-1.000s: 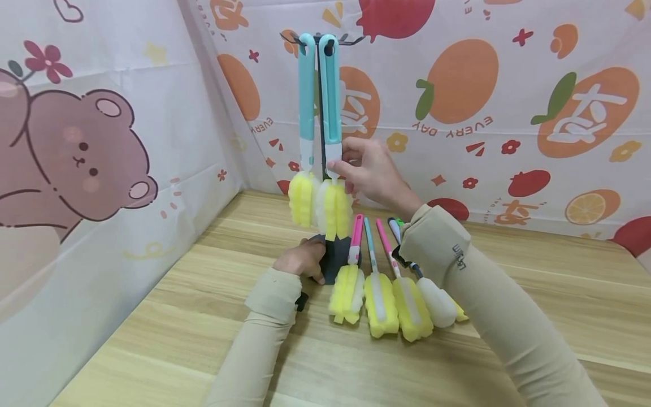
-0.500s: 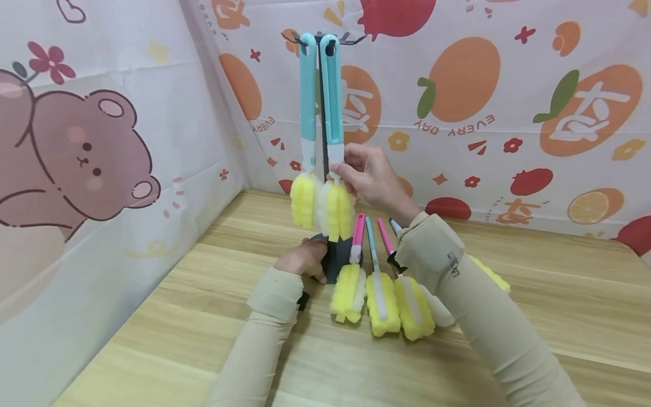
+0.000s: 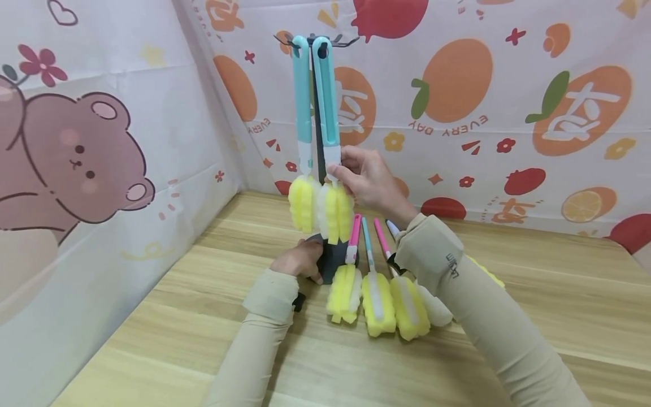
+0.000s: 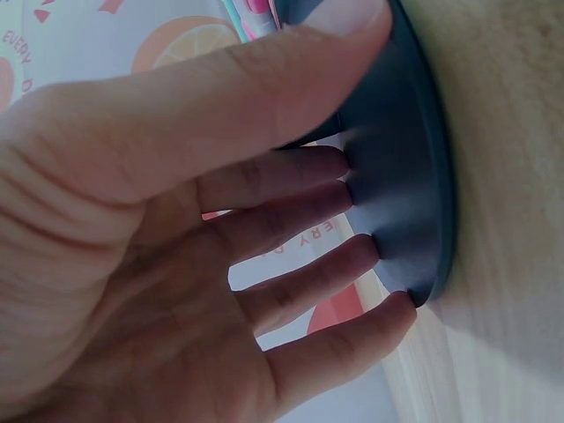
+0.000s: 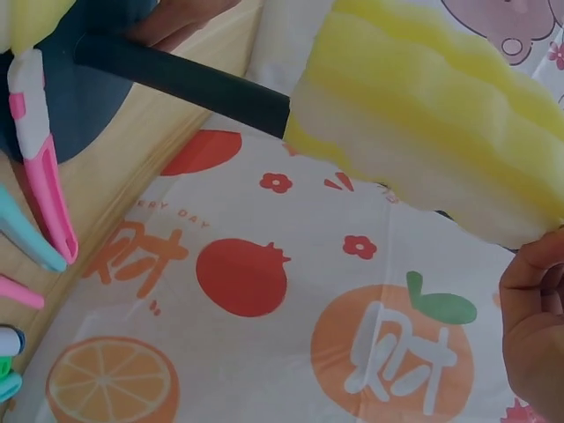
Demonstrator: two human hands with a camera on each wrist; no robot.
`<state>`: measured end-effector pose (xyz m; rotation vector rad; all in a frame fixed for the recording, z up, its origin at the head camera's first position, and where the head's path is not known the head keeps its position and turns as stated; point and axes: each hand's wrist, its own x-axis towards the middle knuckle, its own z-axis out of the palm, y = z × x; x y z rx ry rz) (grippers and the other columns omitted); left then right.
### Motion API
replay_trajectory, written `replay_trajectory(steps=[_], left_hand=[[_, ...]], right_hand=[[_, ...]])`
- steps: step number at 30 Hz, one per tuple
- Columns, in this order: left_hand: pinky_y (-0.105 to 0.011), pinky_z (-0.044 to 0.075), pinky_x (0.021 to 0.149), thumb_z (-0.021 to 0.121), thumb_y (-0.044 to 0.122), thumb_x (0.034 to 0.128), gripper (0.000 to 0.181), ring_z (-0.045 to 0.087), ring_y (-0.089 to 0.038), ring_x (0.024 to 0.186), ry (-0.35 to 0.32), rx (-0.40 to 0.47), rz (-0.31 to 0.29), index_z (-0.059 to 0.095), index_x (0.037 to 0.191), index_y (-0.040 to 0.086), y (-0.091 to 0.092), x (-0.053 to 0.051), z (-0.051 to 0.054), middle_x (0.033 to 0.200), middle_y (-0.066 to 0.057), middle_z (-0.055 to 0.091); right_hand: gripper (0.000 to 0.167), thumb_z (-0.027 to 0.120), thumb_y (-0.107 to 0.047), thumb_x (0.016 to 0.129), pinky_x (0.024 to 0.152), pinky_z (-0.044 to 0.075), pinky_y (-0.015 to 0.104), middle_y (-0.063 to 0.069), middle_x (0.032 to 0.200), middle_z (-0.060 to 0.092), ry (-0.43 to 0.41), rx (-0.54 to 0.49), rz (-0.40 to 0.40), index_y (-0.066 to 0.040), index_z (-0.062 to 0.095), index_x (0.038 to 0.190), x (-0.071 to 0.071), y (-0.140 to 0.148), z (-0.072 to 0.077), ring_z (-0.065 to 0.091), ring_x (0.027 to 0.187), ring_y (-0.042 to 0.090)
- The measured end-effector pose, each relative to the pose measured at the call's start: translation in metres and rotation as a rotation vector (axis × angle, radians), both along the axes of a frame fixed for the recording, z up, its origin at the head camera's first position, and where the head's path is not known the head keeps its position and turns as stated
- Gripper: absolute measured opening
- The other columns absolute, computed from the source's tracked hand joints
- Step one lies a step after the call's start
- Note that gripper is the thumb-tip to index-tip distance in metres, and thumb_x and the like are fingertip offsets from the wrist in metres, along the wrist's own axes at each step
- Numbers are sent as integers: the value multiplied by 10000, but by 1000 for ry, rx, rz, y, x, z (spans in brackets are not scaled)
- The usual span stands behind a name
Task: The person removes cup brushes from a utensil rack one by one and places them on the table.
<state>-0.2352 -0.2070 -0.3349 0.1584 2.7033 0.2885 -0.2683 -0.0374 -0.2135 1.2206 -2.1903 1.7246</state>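
Observation:
Two teal-handled bottle brushes with yellow-and-white sponge heads hang side by side at the hooks of a black stand. My right hand (image 3: 373,181) pinches the white neck of the right-hand bottle brush (image 3: 327,96); its sponge (image 5: 432,115) fills the upper right wrist view. The left-hand bottle brush (image 3: 303,102) hangs beside it, their sponges touching or nearly so. On the table, my left hand (image 3: 299,261) rests at the stand's dark base (image 3: 333,270). In the left wrist view, the fairly straight fingers (image 4: 308,286) touch the base with their tips, and the thumb lies over it.
To the right of the base lie more sponge brushes: a pink-handled one (image 3: 344,294), a teal one (image 3: 378,305), another pink one (image 3: 409,308) and a white-headed one (image 3: 434,308) partly behind the right sleeve. Printed cloth (image 3: 452,164) hangs behind and at the left.
The right forearm has shifted slightly, covering more of the brushes on its right and revealing a yellow sponge beyond it. The pinch on the brush and the left hand's place stay the same.

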Motion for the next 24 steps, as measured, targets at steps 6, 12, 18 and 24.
replay_trajectory(steps=[6,12,18,24], left_hand=[[-419,371,1108,836,186,868,718,357,-320,1401,-5,-7,1,492,1458,-32,-1,0,1,1549,-159,418],[-424,371,1112,832,196,872,724,344,-323,1417,-4,-17,5,484,1467,-25,0,-1,1,1561,-158,405],[-414,391,1089,835,202,870,690,385,-312,1368,-8,-32,6,515,1440,-21,0,0,2,1524,-152,451],[-410,407,1063,843,197,861,657,411,-304,1305,-3,-28,4,546,1408,-14,1,0,1,1493,-142,470]], right_hand=[[87,608,-8,1010,540,406,256,108,705,535,-25,53,-17,64,656,1010,3,4,5,437,567,194],[85,618,-1,1003,537,424,251,118,720,550,-28,46,-29,72,653,1025,8,5,9,447,563,202],[86,629,4,995,545,444,252,137,750,602,-11,38,-22,84,652,1016,10,7,12,459,554,210],[94,633,11,990,544,448,246,151,816,661,-11,42,-24,82,660,1046,10,10,12,461,551,203]])
